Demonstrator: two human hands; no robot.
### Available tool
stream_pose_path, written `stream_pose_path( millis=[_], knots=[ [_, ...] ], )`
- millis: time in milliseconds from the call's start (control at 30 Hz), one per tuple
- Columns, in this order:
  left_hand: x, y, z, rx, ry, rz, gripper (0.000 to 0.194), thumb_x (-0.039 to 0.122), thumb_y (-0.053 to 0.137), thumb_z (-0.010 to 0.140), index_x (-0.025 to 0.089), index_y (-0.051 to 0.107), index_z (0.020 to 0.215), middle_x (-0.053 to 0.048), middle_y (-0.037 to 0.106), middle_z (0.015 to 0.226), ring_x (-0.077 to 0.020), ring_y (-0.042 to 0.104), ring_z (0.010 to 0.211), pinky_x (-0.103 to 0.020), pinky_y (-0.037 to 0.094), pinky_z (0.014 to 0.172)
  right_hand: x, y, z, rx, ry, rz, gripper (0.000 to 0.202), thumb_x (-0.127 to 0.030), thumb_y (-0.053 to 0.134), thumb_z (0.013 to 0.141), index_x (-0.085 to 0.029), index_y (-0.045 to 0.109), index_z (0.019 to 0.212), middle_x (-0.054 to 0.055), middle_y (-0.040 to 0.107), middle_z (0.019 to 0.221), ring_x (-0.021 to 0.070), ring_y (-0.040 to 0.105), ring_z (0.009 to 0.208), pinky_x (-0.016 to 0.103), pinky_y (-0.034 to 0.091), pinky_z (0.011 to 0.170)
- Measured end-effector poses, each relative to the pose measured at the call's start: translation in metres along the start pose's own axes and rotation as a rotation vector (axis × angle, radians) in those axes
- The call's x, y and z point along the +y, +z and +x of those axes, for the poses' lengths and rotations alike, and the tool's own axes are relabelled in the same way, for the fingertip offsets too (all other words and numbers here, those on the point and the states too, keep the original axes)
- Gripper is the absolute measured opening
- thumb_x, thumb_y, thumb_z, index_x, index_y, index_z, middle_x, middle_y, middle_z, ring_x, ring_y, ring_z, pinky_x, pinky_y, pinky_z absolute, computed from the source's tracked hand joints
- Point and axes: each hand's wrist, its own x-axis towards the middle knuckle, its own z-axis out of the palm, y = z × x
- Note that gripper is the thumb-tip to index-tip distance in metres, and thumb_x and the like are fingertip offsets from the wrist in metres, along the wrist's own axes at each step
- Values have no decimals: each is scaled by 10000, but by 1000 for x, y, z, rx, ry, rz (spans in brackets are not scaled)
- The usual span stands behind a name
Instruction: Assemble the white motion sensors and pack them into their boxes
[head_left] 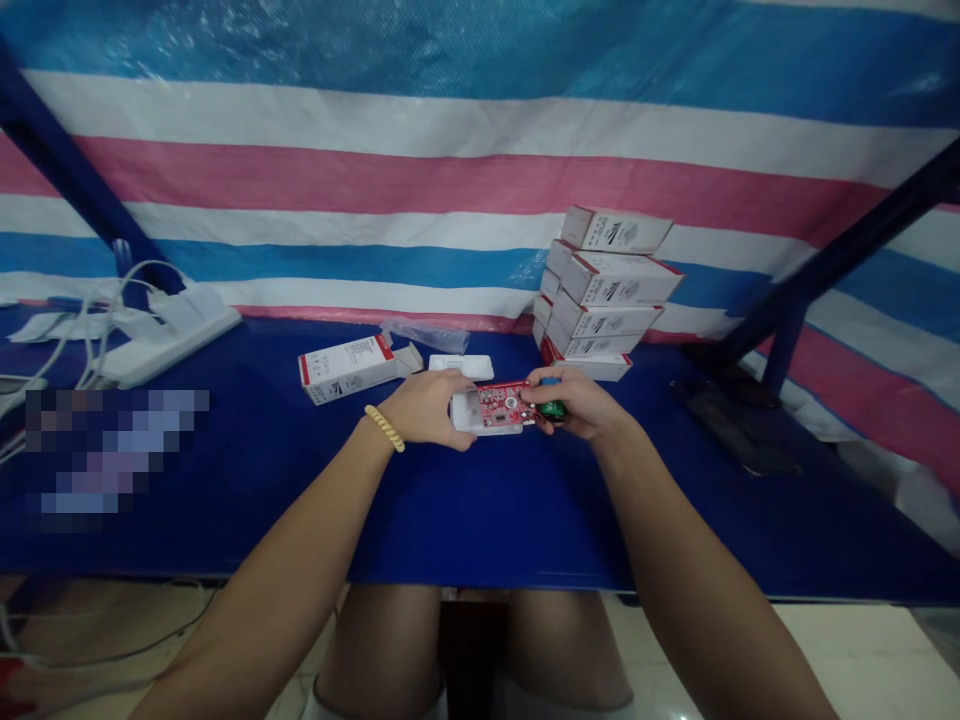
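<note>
My left hand grips the left end of a white plastic housing, its thumb on the near side. Over the housing's right part lies a red circuit board with small components. My right hand pinches the board's right end, and a green and blue part shows between its fingers. Just behind the housing rests a flat white cover. An open white and red box lies on its side beyond my left hand, its flap toward the cover.
Several white and red boxes are stacked at the back right of the blue table. A clear plastic bag lies at the back. White power strips with cables are at left, and a dark flat object at right.
</note>
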Motion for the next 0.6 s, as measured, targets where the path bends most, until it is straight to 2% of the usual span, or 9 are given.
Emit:
stream_pose_path(
  millis=[133, 233, 300, 367, 467, 600],
  knots=[
    [-9, 1, -2, -166, -45, -23, 602, 521, 753, 591, 189, 673, 1086, -83, 679, 1031, -263, 649, 910, -345, 496, 756, 1, -11, -1, -1, -35, -16, 288, -292, 813, 563, -176, 560, 638, -11, 611, 473, 108, 520, 321, 184, 333, 279],
    [-11, 0, -3, -219, -68, -4, 681, 619, 756, 566, 208, 682, 1104, -83, 661, 1027, -262, 643, 898, -339, 486, 741, 4, -15, 0, -14, -81, -28, 289, -312, 817, 575, -178, 578, 667, -14, 626, 499, 106, 523, 334, 201, 384, 305],
    [-10, -3, -2, -177, -62, -35, 733, 654, 747, 572, 199, 668, 1140, -86, 656, 1017, -252, 633, 886, -328, 479, 726, 6, -14, 1, -9, -125, -36, 290, -326, 822, 582, -178, 592, 681, -11, 642, 524, 104, 530, 347, 208, 406, 317],
    [-7, -7, -1, -68, -46, -141, 652, 638, 696, 669, 179, 664, 1132, -71, 663, 955, -209, 619, 826, -299, 468, 696, 8, -12, 2, 8, -163, -38, 293, -333, 829, 578, -177, 604, 684, -11, 645, 534, 104, 540, 361, 207, 414, 323],
    [0, -10, 2, 103, -68, -311, 386, 490, 511, 884, 156, 690, 956, -36, 663, 800, -138, 575, 683, -256, 429, 626, 9, -5, 3, 33, -186, -26, 299, -332, 841, 564, -172, 611, 671, -13, 636, 529, 103, 542, 368, 211, 423, 328],
    [0, -11, 5, 167, -79, -315, 340, 343, 446, 915, 153, 656, 727, -12, 646, 671, -118, 552, 614, -254, 394, 606, 8, 2, 6, 76, -195, -23, 317, -335, 848, 552, -166, 590, 626, 1, 632, 512, 111, 541, 362, 216, 423, 325]
  ],
)
